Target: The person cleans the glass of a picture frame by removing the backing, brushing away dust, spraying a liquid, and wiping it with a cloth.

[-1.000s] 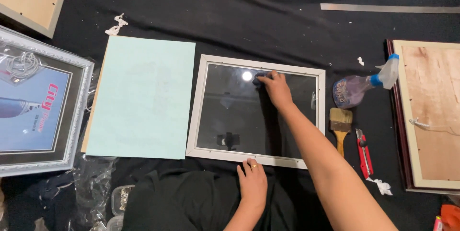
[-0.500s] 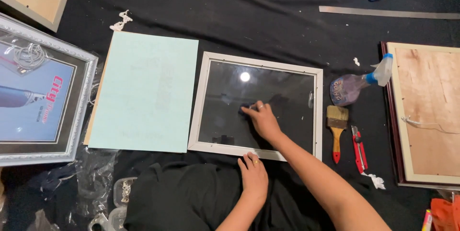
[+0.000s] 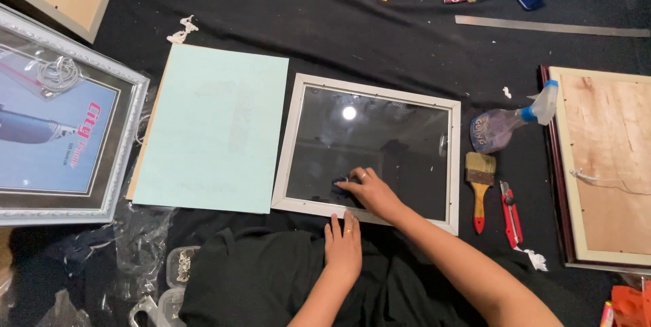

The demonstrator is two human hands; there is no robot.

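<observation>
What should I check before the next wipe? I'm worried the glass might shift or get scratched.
1. Left hand braces the white-framed glass pane at its near edge: ok.
2. Right hand presses a small dark cloth on the glass: ok.
3. Frame lies flat on the black cloth: ok.
4. Wooden-handled brush and red utility knife lie off the glass: ok.
5. Glass free of specks: cannot tell.
</observation>
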